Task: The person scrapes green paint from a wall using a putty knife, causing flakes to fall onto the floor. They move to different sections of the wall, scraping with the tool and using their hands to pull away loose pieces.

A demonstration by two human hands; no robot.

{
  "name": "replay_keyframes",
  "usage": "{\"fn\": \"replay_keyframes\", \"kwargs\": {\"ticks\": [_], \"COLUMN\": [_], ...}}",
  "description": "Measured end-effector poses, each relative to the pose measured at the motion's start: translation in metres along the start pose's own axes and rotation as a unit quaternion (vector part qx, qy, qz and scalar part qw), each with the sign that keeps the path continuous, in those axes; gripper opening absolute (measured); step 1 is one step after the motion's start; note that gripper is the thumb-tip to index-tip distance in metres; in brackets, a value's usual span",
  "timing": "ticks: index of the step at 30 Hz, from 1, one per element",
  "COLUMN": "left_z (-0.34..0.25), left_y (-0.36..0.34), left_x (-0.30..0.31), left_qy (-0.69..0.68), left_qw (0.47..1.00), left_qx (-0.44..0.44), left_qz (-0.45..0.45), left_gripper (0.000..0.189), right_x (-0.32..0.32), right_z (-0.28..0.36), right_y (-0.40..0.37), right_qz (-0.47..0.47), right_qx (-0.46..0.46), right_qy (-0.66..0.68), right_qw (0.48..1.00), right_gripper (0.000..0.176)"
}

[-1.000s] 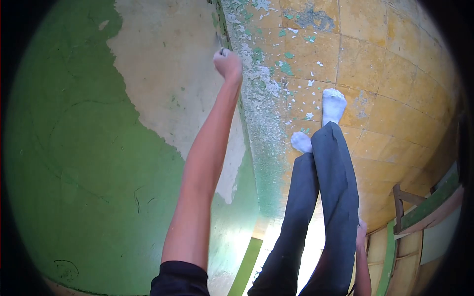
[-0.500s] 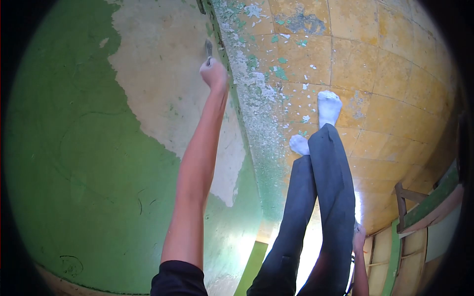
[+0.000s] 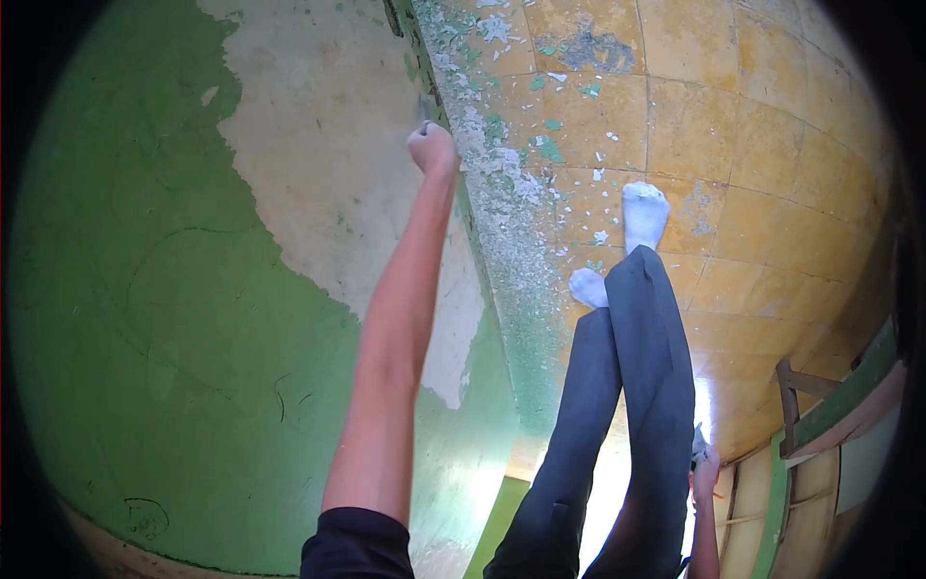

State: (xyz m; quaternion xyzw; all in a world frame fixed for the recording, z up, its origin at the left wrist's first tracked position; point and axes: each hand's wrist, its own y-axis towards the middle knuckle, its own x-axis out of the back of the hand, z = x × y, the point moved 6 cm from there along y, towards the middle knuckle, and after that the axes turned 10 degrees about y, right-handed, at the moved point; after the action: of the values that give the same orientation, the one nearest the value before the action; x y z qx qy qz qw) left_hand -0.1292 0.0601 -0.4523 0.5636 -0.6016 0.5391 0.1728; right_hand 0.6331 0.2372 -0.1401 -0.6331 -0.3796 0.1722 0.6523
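Note:
My left hand (image 3: pixel 432 148) is closed in a fist at the foot of the wall, gripping a scraper (image 3: pixel 423 109). Its blurred grey blade points away from me, against a bare beige patch (image 3: pixel 318 154) where the green paint (image 3: pixel 145 270) is gone. Along the wall's base runs a strip of paint flakes and dust (image 3: pixel 497 193). My right hand (image 3: pixel 707 471) is low at the right, beside my dark trousers (image 3: pixel 651 347), its fingers wrapped round a small dark grey thing (image 3: pixel 699 442) that I cannot make out.
Yellow floor tiles (image 3: pixel 694 125) spread to the right of the wall, with green and white chips scattered over them. My feet in white socks (image 3: pixel 644 214) stand on the tiles near the debris. A wooden piece of furniture with green parts (image 3: pixel 849 391) is at the far right.
My left hand with the scraper has moved back toward me and slightly right along the wall's foot. The grey thing in my right hand shows more now.

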Motion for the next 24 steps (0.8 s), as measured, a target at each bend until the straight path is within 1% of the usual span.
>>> {"fn": "replay_keyframes", "kwargs": {"ticks": [1, 2, 3, 4, 5, 6, 8, 9, 11, 12, 13, 14, 16, 17, 18, 19, 20, 21, 22, 23, 24], "left_z": [-0.002, 0.011, 0.016, 0.005, -0.010, -0.014, -0.010, -0.022, -0.007, -0.025, -0.049, -0.056, -0.056, -0.039, -0.044, -0.032, -0.035, -0.034, -0.032, -0.023, -0.031], "left_y": [-0.004, -0.017, -0.047, -0.084, -0.109, -0.102, -0.080, -0.057, 0.023, 0.012, -0.007, -0.019, -0.055, -0.058, -0.081, -0.114, -0.147, -0.177, -0.203, -0.220, -0.239], "left_x": [0.000, 0.006, 0.028, 0.061, 0.081, 0.079, 0.078, 0.059, -0.001, -0.010, -0.016, -0.012, 0.014, 0.034, 0.064, 0.092, 0.123, 0.154, 0.187, 0.218, 0.246], "left_qy": [0.029, -0.011, -0.049, -0.050, -0.054, -0.060, -0.070, -0.068, 0.009, -0.025, -0.054, -0.072, -0.107, -0.086, -0.064, -0.065, -0.036, -0.010, 0.065, 0.110, 0.150], "left_qw": [0.998, 0.999, 0.998, 0.999, 0.997, 0.996, 0.992, 0.992, 0.997, 0.992, 0.982, 0.984, 0.986, 0.995, 0.997, 0.996, 0.996, 0.995, 0.992, 0.990, 0.983], "left_qx": [-0.035, -0.031, -0.030, 0.012, 0.053, 0.058, 0.077, 0.068, 0.060, 0.120, 0.181, 0.163, 0.122, 0.043, -0.036, 0.005, 0.002, 0.020, 0.026, -0.040, -0.076], "left_qz": [-0.041, -0.039, -0.035, -0.016, 0.004, 0.026, 0.068, 0.079, 0.037, 0.015, -0.005, 0.008, 0.032, 0.029, 0.027, 0.067, 0.083, 0.095, 0.105, 0.078, 0.069], "left_gripper": [0.026, 0.026, 0.027, 0.025, 0.026, 0.025, 0.024, 0.023, 0.020, 0.020, 0.025, 0.024, 0.024, 0.023, 0.022, 0.021, 0.022, 0.024, 0.028, 0.034, 0.036], "right_x": [0.003, 0.014, 0.020, 0.020, 0.021, 0.021, 0.025, 0.028, 0.029, 0.032, 0.036, 0.037, 0.044, 0.047, 0.040, 0.038, 0.022, -0.013, -0.047, -0.075, -0.099], "right_z": [-0.003, -0.017, -0.028, -0.034, -0.038, -0.041, -0.052, -0.053, -0.054, -0.054, -0.055, -0.056, -0.059, -0.054, -0.031, -0.016, 0.017, 0.075, 0.134, 0.181, 0.214], "right_y": [0.000, 0.005, 0.004, 0.005, 0.006, 0.008, 0.010, 0.010, 0.013, 0.015, 0.015, 0.017, 0.026, 0.034, 0.038, 0.059, 0.073, 0.085, 0.097, 0.111, 0.141], "right_qz": [-0.008, -0.023, -0.037, -0.032, -0.030, -0.029, -0.037, -0.038, -0.042, -0.046, -0.051, -0.050, -0.060, -0.062, -0.066, -0.058, -0.040, -0.003, 0.035, 0.057, -0.001], "right_qx": [-0.001, -0.005, -0.010, 0.015, 0.042, 0.068, 0.071, 0.064, 0.053, 0.052, 0.050, 0.050, 0.056, 0.068, 0.083, 0.106, 0.133, 0.156, 0.177, 0.180, 0.210], "right_qy": [0.000, -0.015, -0.027, -0.040, -0.053, -0.066, -0.072, -0.073, -0.071, -0.071, -0.074, -0.075, -0.079, -0.082, -0.087, -0.085, -0.069, -0.039, -0.007, -0.004, -0.028], "right_qw": [1.000, 1.000, 0.999, 0.999, 0.997, 0.995, 0.994, 0.995, 0.995, 0.995, 0.995, 0.995, 0.994, 0.992, 0.991, 0.989, 0.988, 0.987, 0.984, 0.982, 0.977], "right_gripper": [0.024, 0.025, 0.026, 0.023, 0.021, 0.019, 0.020, 0.020, 0.022, 0.022, 0.023, 0.024, 0.026, 0.026, 0.027, 0.028, 0.029, 0.032, 0.037, 0.047, 0.049]}}
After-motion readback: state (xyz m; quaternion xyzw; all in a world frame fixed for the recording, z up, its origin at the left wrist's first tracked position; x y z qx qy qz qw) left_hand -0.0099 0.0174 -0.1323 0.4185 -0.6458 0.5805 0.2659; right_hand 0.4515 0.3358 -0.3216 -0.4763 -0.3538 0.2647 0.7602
